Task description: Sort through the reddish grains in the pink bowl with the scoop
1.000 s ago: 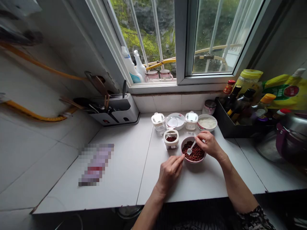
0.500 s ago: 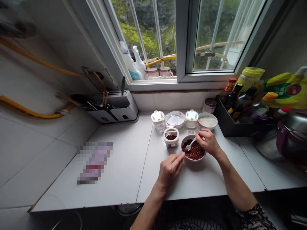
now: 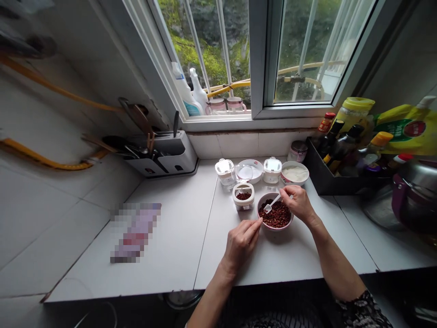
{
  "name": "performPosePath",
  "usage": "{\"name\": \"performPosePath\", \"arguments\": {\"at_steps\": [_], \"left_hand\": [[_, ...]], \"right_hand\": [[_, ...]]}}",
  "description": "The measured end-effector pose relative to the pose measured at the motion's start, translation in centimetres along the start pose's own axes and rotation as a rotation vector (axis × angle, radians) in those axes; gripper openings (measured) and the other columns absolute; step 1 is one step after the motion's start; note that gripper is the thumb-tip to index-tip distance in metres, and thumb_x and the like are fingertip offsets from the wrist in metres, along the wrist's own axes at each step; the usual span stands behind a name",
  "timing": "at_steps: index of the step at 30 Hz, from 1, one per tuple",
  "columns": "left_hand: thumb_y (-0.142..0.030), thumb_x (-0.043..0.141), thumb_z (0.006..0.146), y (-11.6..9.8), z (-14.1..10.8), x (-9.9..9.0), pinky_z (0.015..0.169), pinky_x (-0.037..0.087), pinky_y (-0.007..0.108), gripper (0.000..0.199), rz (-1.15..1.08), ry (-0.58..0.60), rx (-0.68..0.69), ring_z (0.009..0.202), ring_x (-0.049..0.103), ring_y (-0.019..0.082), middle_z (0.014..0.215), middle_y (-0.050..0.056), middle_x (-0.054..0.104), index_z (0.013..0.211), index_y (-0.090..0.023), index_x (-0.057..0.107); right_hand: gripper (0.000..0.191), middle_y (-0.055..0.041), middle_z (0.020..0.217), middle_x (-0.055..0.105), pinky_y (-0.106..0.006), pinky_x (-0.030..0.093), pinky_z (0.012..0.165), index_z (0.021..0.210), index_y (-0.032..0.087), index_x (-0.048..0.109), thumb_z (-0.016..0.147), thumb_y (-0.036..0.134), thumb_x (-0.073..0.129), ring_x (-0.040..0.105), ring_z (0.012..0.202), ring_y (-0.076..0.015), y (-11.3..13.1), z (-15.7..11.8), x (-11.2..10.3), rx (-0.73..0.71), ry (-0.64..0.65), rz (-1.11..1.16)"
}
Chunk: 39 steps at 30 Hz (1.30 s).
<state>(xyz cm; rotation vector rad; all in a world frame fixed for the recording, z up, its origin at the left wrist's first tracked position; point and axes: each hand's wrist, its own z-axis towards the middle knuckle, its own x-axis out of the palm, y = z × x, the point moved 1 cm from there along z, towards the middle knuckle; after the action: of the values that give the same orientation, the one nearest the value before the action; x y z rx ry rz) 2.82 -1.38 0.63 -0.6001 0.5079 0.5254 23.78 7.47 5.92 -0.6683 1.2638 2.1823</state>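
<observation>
A white bowl with a pink rim (image 3: 275,227) stands on the white counter, heaped with dark red peppercorns (image 3: 276,215). My right hand (image 3: 298,205) pinches a small white plastic spoon (image 3: 272,203), whose scoop sits in the peppercorns. My left hand (image 3: 241,248) grips the near-left rim of the bowl between its fingertips. Just left of the bowl is an open white jar (image 3: 243,197) holding a shallow layer of similar peppercorns.
Behind the bowl stand lidded white containers (image 3: 272,170), a white dish (image 3: 251,171) and a bowl of pale paste (image 3: 294,173). A black box of bottles (image 3: 324,180) and a pot (image 3: 414,196) stand right. A knife block (image 3: 177,155) and a blurred packet (image 3: 134,232) stand left.
The spoon's scoop has shifted from the near part of the peppercorns toward the far side of the bowl. My left hand stays on the rim, and the head view has shifted slightly.
</observation>
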Motion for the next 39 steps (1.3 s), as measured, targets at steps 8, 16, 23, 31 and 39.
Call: {"name": "performPosePath", "arguments": {"at_steps": [8,16,23,31,39], "left_hand": [[-0.012,0.047,0.098,0.0,0.0,0.0,0.073,0.059,0.026,0.033,-0.006,0.002,0.002,0.082,0.070,0.017,0.093,0.008,0.073,0.126,-0.018,0.063],[-0.010,0.049,0.097,0.0,0.0,0.2,0.072,0.059,0.026,0.029,-0.009,-0.013,0.013,0.081,0.070,0.016,0.091,0.008,0.073,0.122,-0.014,0.064],[-0.012,0.048,0.099,0.1,-0.1,0.4,0.072,0.059,0.026,0.029,-0.015,-0.020,0.016,0.081,0.069,0.017,0.092,0.008,0.073,0.123,-0.015,0.063],[-0.014,0.045,0.100,0.1,0.0,0.4,0.071,0.059,0.026,0.029,0.010,-0.011,0.022,0.081,0.070,0.017,0.091,0.009,0.073,0.124,-0.014,0.062],[-0.013,0.046,0.100,0.1,0.0,0.3,0.070,0.059,0.026,0.029,0.007,-0.016,0.026,0.080,0.070,0.017,0.090,0.009,0.073,0.123,-0.014,0.063]], "right_hand": [[0.038,-0.0010,0.050,0.058,-0.028,0.040,0.057,0.054,0.022,0.051,0.088,0.038,0.048,0.051,0.051,-0.0143,0.0,-0.1,0.3,0.119,-0.003,0.086],[0.041,-0.0013,0.048,0.061,-0.028,0.045,0.057,0.054,0.020,0.055,0.082,0.050,0.055,0.056,0.048,-0.0154,-0.7,0.4,0.9,0.288,-0.047,0.327],[0.046,-0.0007,0.050,0.060,-0.028,0.045,0.057,0.057,0.021,0.056,0.086,0.056,0.054,0.055,0.050,-0.0150,1.5,1.8,1.8,0.236,-0.169,0.372],[0.036,-0.0013,0.060,0.065,-0.034,0.047,0.076,0.069,0.021,0.059,0.097,0.040,0.048,0.060,0.062,-0.0180,3.7,1.4,2.7,-0.067,-0.252,0.112],[0.028,0.0003,0.068,0.068,-0.040,0.043,0.097,0.075,0.022,0.062,0.099,0.029,0.048,0.060,0.063,-0.0159,3.9,0.8,2.4,-0.348,-0.272,-0.039]]}}
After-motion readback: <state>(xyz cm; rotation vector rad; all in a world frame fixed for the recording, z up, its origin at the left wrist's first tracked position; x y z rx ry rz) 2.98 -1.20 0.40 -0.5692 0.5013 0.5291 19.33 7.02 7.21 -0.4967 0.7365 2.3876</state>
